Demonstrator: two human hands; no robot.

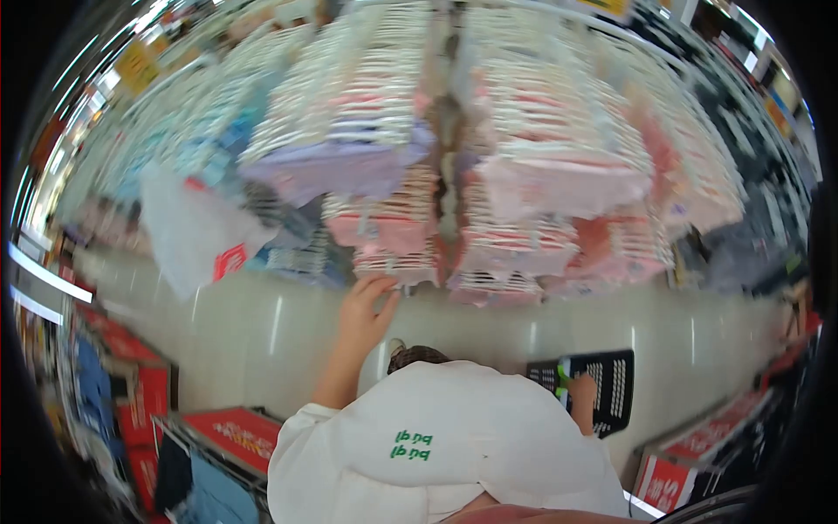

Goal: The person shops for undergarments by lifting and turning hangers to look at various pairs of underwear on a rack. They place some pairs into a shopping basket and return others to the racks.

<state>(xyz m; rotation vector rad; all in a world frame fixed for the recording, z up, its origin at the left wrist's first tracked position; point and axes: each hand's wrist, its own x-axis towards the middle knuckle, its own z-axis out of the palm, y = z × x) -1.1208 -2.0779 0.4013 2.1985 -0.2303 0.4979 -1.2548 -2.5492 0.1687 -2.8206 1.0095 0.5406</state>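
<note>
My left hand [368, 307] reaches up to the lowest row of pink garments [393, 265] on white hangers. Its thumb stands apart from the fingers, and the fingertips are at the garments' lower edge; whether they press on the cloth is hard to tell. Down at my right side, my right hand [583, 389] is closed round the green handle [561, 377] of a black shopping basket [618, 384]. The basket hangs tilted, and part of it is hidden behind my white shirt.
Lilac garments [340, 164] and pale pink ones [566, 183] hang in tiers ahead. A whitish plastic sheet with a red label [196, 231] hangs at the left. Red-signed racks [236, 434] stand behind me on the left, another red sign [665, 483] on the right. The floor [297, 336] is shiny.
</note>
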